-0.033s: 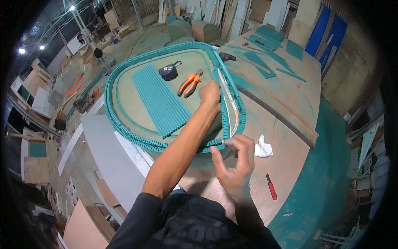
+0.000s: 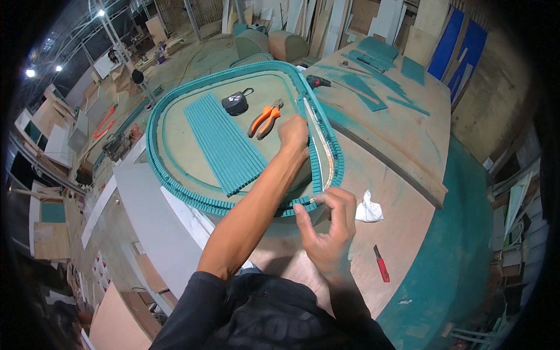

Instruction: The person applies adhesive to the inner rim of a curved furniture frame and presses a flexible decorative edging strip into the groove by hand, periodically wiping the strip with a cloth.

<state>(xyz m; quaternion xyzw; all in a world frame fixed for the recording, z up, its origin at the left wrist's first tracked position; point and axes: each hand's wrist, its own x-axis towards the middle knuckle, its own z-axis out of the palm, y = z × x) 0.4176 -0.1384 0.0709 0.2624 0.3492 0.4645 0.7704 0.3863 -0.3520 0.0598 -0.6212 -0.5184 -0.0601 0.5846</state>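
Observation:
A rounded teal tray-like panel (image 2: 262, 84) with a raised, slotted rim (image 2: 154, 137) lies before me. Along its right side a teal slotted strip (image 2: 315, 166) stands away from the rim, with a curved pale strip (image 2: 330, 169) in the gap. My left hand (image 2: 293, 134) is closed on the slotted strip from the inside; its fingertips are hidden. At the near right corner is my right hand (image 2: 329, 227), thumb and forefinger apart and bent, their tips close to the rim. Inside the panel lie orange-handled pliers (image 2: 267, 119), a black tape measure (image 2: 235, 103) and a ribbed teal sheet (image 2: 224, 146).
A red utility knife (image 2: 382, 265) and crumpled white paper (image 2: 369, 209) lie on the wooden bench (image 2: 402, 227) to the right. Beyond are a drill (image 2: 318, 81), a long wooden bar (image 2: 391, 166) and several teal offcuts (image 2: 364, 90). A grey board (image 2: 160, 204) extends left.

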